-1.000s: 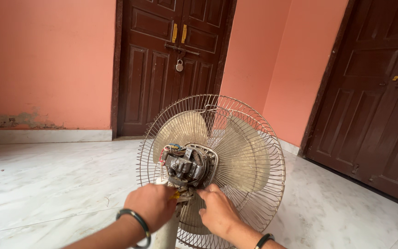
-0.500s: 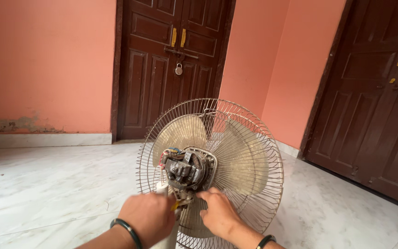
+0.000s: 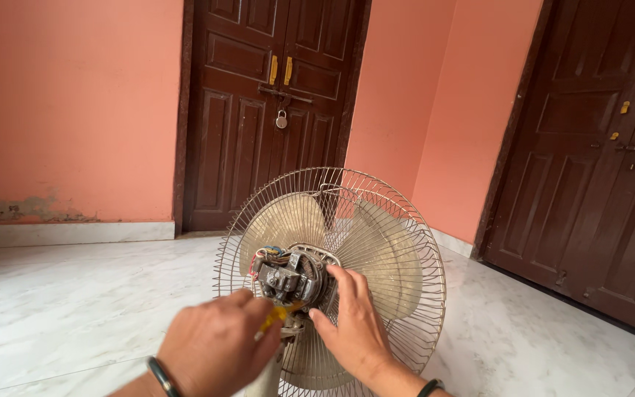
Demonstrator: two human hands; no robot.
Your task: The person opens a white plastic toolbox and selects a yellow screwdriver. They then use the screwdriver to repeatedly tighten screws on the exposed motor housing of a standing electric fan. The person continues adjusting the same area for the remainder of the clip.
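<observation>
A yellow tool (image 3: pixel 277 317) was gripped tightly by the left hand (image 3: pixel 214 351), while the exposed fan motor (image 3: pixel 292 276) was grasped by the right hand (image 3: pixel 353 323).

Hands (image 3: pixel 218 349) at bare fan motor (image 3: pixel 289 274)

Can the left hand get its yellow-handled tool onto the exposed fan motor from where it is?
Probably yes. The left hand holds the yellow-handled tool just below the bare motor, its rear cover off. The right hand grips the motor's right side, leaving the near side free.
</observation>
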